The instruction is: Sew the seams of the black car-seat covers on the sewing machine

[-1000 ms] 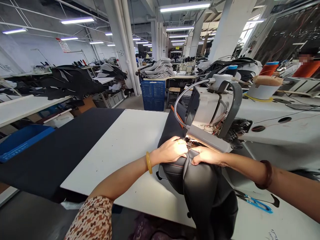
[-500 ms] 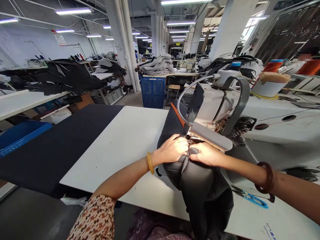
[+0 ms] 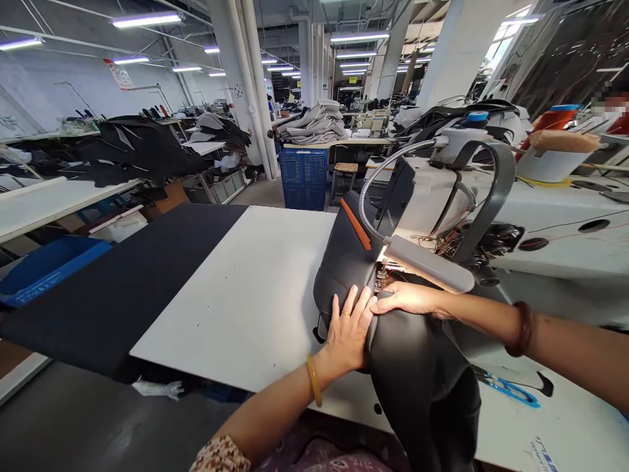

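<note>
A black leather seat cover (image 3: 417,367) with an orange strip (image 3: 356,223) lies bunched at the sewing machine (image 3: 432,196), its far end under the machine head. My left hand (image 3: 348,331) rests flat against the cover's near side, fingers spread, holding nothing. My right hand (image 3: 403,298) lies over a fold of the leather close to the needle area and grips it. The needle and presser foot are mostly hidden behind the lamp bar and the cover.
A gooseneck lamp (image 3: 388,190) arches over the work. Blue-handled scissors (image 3: 511,391) lie on the white table (image 3: 236,308) at right. A black sheet (image 3: 113,282) covers the table's left part. A blue crate (image 3: 303,178) stands beyond, and a co-worker's shoulder (image 3: 616,121) shows far right.
My left hand has slid down and back from the seam onto the cover's side, its fingers now spread. The orange-trimmed part of the cover shows more, and the view has turned slightly.
</note>
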